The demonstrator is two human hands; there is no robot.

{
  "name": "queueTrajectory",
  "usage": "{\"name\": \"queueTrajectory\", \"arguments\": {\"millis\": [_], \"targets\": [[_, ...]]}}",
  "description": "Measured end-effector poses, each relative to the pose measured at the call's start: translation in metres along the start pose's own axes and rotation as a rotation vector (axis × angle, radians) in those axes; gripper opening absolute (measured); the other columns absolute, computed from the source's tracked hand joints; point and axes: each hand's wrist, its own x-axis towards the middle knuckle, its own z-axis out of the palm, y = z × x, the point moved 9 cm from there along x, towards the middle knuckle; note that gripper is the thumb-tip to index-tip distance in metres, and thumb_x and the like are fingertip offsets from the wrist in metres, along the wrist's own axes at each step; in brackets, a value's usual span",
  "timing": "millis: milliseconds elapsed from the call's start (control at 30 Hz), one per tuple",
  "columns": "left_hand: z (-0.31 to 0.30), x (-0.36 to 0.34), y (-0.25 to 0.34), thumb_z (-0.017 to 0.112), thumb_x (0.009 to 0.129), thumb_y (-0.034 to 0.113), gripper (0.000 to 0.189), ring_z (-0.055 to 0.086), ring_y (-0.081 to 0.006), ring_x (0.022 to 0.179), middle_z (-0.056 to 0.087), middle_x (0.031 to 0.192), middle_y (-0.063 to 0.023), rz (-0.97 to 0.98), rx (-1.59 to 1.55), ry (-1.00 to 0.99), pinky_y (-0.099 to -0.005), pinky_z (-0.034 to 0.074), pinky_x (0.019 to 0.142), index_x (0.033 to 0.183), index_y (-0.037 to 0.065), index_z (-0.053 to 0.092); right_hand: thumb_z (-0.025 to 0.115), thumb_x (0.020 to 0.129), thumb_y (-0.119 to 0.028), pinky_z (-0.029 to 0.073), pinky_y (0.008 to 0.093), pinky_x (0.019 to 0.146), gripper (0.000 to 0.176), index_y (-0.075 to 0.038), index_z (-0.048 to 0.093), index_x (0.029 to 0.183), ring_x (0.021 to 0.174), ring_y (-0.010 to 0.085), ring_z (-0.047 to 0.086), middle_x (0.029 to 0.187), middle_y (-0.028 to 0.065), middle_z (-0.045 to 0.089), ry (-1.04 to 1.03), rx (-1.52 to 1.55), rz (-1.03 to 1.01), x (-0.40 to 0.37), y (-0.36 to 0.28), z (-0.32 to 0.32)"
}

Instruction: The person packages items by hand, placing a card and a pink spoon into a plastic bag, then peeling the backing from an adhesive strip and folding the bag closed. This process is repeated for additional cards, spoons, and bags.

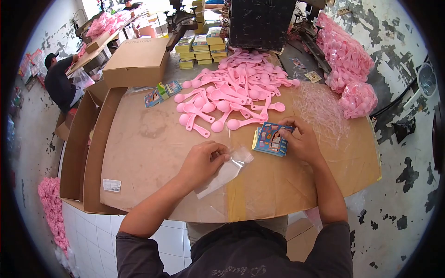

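Between the thumb and fingers of my left hand (206, 160) is a clear plastic bag (222, 175), which slants down over the brown cardboard surface (153, 171). My right hand (301, 141) grips a small stack of blue printed cards (272, 139) at its right side, thumb on top. Yellowish edges show at the stack's left. Just beyond both hands lies a large heap of pink plastic spoons (232, 90).
A few loose cards (155, 97) lie at the back left, near a closed cardboard box (136, 58). Card stacks (201, 48) stand behind the spoons. Clear strips (324, 111) and bagged pink spoons (359, 99) are at right. A person (60, 81) is at far left.
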Motion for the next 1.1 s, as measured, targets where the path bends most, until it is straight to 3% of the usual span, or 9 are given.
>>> {"name": "queueTrajectory", "arguments": {"millis": [100,200,400,500,600,800,900,1000,1100], "targets": [[-0.005,-0.001,0.006,0.074,0.090,0.011,0.022,0.069,-0.0252,0.074,0.073,0.088,-0.0144,0.026,-0.002,0.044,-0.0380,0.055,0.071,0.109,-0.001,0.073,0.071,0.093,-0.006,0.050,0.0340,0.094,0.019,-0.003,0.069,0.112,0.101,0.0173,0.065,0.106,0.0054,0.072,-0.090,0.267,0.107,-0.010,0.003,0.014],[-0.005,0.000,0.010,0.072,0.091,0.010,0.017,0.069,-0.0237,0.075,0.073,0.087,-0.0146,0.042,0.016,0.028,-0.0362,0.055,0.070,0.104,-0.002,0.071,0.069,0.096,-0.007,0.052,0.0352,0.091,0.017,-0.002,0.068,0.113,0.100,0.0188,0.067,0.106,0.0081,0.070,-0.335,0.441,-0.114,-0.020,-0.044,0.043],[-0.010,0.000,-0.013,0.066,0.094,0.005,0.011,0.070,-0.0171,0.073,0.075,0.093,-0.0128,-0.041,-0.194,0.110,-0.0303,0.055,0.069,0.104,0.000,0.066,0.070,0.094,-0.009,0.053,0.0407,0.094,0.017,-0.003,0.067,0.110,0.102,0.0332,0.068,0.109,0.0128,0.071,-0.428,-0.089,-0.432,-0.042,-0.064,0.096],[-0.026,0.007,-0.017,0.066,0.098,0.005,0.011,0.073,-0.0178,0.076,0.076,0.098,-0.0131,0.080,-0.600,0.226,-0.0293,0.057,0.071,0.106,0.000,0.064,0.071,0.093,-0.009,0.053,0.0426,0.094,0.017,-0.003,0.067,0.108,0.101,0.0349,0.067,0.107,0.0128,0.070,-0.440,-0.060,-0.401,-0.042,-0.065,0.094],[-0.032,0.007,-0.009,0.065,0.100,0.005,0.016,0.076,-0.0199,0.084,0.076,0.100,-0.0137,-0.041,-0.812,0.055,-0.0290,0.059,0.075,0.114,-0.001,0.060,0.072,0.092,-0.009,0.055,0.0389,0.089,0.021,-0.003,0.067,0.112,0.098,0.0320,0.069,0.103,0.0128,0.070,-0.360,-0.003,-0.464,-0.039,-0.077,0.083],[-0.014,0.002,-0.001,0.067,0.100,0.003,0.039,0.076,-0.0208,0.094,0.077,0.102,-0.0143,-0.055,-0.878,-0.062,-0.0298,0.061,0.076,0.134,0.000,0.050,0.070,0.097,-0.006,0.056,0.0278,0.082,0.024,-0.001,0.068,0.120,0.095,0.0114,0.068,0.108,0.0067,0.071,-0.061,0.389,0.155,-0.017,-0.028,0.045],[-0.004,-0.003,0.006,0.067,0.099,0.000,0.041,0.076,-0.0231,0.097,0.076,0.103,-0.0168,-0.092,-0.854,-0.080,-0.0340,0.062,0.086,0.136,-0.001,0.049,0.070,0.098,-0.008,0.055,0.0276,0.084,0.020,0.000,0.069,0.117,0.096,0.0089,0.066,0.112,0.0047,0.071,0.061,0.636,0.124,-0.014,-0.035,0.034],[0.004,-0.006,0.010,0.068,0.099,0.001,0.046,0.075,-0.0216,0.101,0.076,0.106,-0.0169,-0.118,-0.878,-0.099,-0.0325,0.061,0.088,0.140,0.000,0.048,0.071,0.097,-0.006,0.054,0.0278,0.082,0.023,-0.001,0.070,0.119,0.095,0.0107,0.067,0.109,0.0062,0.071,0.011,0.437,0.087,-0.016,-0.037,0.035],[0.009,-0.007,0.010,0.067,0.100,0.001,0.048,0.074,-0.0189,0.102,0.075,0.107,-0.0157,-0.099,-0.784,-0.139,-0.0307,0.060,0.088,0.143,0.000,0.047,0.073,0.095,-0.006,0.053,0.0289,0.079,0.031,-0.003,0.068,0.125,0.092,0.0121,0.067,0.105,0.0080,0.070,-0.139,0.051,-0.211,-0.013,-0.071,0.039]]}}
